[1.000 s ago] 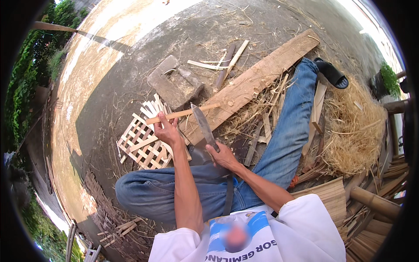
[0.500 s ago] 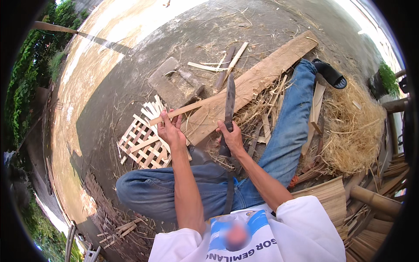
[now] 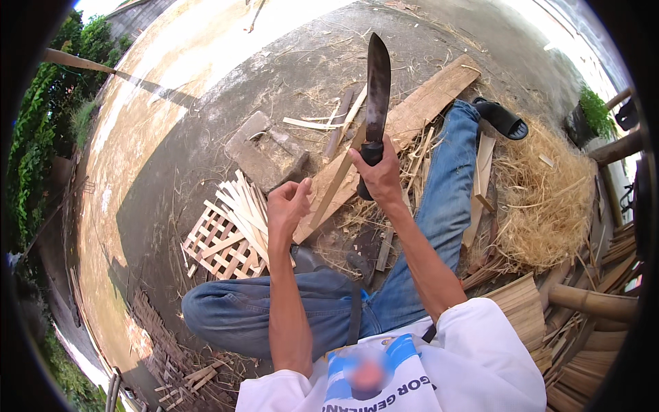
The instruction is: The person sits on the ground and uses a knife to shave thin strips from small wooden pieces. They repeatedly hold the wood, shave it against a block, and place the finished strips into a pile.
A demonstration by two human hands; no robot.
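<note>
Just then, the left hand [image 3: 288, 207] had let go of the wooden strip [image 3: 334, 185], its grip loosely open, free. The right hand [image 3: 382, 175] gripped the raised knife [image 3: 377, 89].

dark knife [image 3: 377, 103], blade forward; slim strip [image 3: 336, 185] beside

Your right hand [image 3: 386, 180] covers part of the knife handle [image 3: 371, 152]. Your white shirt [image 3: 480, 357] runs off the lower edge.
</note>
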